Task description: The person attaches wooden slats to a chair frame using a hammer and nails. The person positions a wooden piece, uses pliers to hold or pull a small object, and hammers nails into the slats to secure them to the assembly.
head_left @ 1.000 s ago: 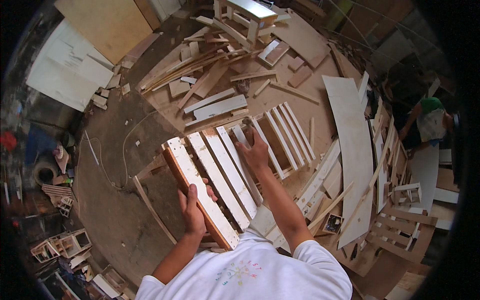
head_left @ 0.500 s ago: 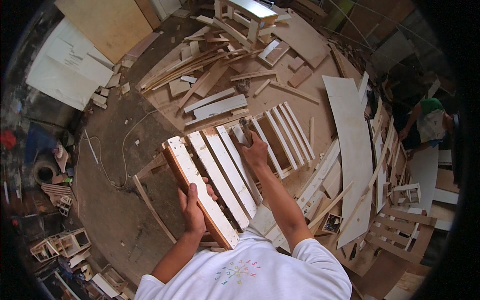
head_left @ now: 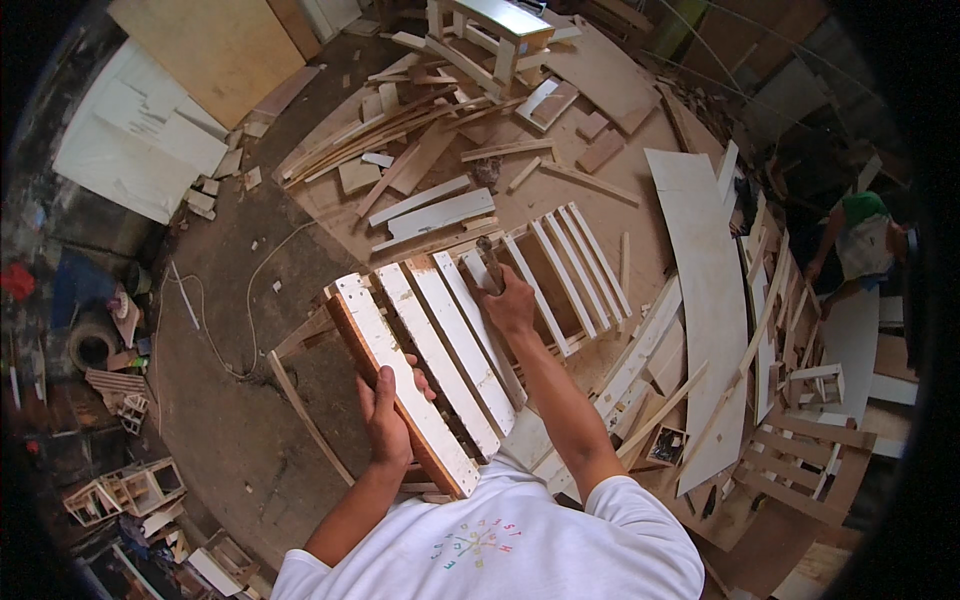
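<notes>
A white-painted slatted wooden pallet frame (head_left: 440, 340) lies tilted in front of the person, its near end close to their chest and its far end resting over the plywood work surface (head_left: 600, 210); the left hand (head_left: 388, 415) is wrapped around the outer white slat with the raw brown edge (head_left: 400, 385), fingers curled over its top face; the right hand (head_left: 510, 300) is closed on a small dark-handled tool (head_left: 490, 262) whose tip sits against one of the middle slats, though what kind of tool it is cannot be told; the work surface is a broad sheet of pale brown board strewn with loose white strips (head_left: 435, 215), short offcut blocks and long thin battens (head_left: 370, 140); a long curved white panel (head_left: 710, 300) lies along its right side; beyond it stands a small pale wooden stool frame (head_left: 490, 30); the floor to the left is dusty bare concrete (head_left: 220, 330) with a thin pale cable (head_left: 250, 300) trailing across it; large white sheets (head_left: 130, 150) and a tan plywood board (head_left: 210, 50) lie at the upper left; another person in a green and white top (head_left: 860, 235) bends over at the far right
</notes>
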### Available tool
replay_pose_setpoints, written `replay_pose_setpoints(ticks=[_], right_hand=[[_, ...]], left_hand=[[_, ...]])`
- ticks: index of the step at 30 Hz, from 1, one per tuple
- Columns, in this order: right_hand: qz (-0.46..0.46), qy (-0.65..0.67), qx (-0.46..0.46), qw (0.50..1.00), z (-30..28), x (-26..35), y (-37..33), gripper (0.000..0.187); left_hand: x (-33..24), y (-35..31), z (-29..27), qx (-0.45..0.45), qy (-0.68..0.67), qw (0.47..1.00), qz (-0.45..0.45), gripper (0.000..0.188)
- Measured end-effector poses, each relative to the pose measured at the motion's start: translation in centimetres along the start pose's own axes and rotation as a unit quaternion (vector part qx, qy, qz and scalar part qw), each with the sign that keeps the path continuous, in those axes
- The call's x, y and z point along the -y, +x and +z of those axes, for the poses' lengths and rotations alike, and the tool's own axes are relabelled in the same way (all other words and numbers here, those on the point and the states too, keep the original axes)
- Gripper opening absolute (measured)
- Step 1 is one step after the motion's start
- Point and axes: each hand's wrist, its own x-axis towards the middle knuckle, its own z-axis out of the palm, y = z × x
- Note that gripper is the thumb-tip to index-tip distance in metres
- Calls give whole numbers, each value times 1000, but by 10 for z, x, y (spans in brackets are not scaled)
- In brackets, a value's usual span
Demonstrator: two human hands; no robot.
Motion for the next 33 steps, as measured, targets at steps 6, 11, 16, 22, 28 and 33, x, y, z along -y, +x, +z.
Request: replay_pose_setpoints(ticks=[6,11,16,22,28,33], right_hand=[[-81,7,-61,995,2,-2,-1,45],[-121,75,-56,988,-6,-9,-10,42],[-209,45,-53,975,-14,12,-19,52],[-208,32,-41,977,-10,7,-18,58],[-227,41,-35,972,-13,8,-15,56],[-210,3,-23,977,-6,-2,-12,56]], left_hand=[[-3,-1,1,3,3,1000,-9,49],[-2,0,-1,16,3,1000,-18,48],[-5,-1,-2,25,-23,999,-11,39],[-2,0,-9,41,-29,998,-27,36],[-3,-1,-10,47,-32,998,-31,35],[0,0,-6,34,-29,999,-12,37]])
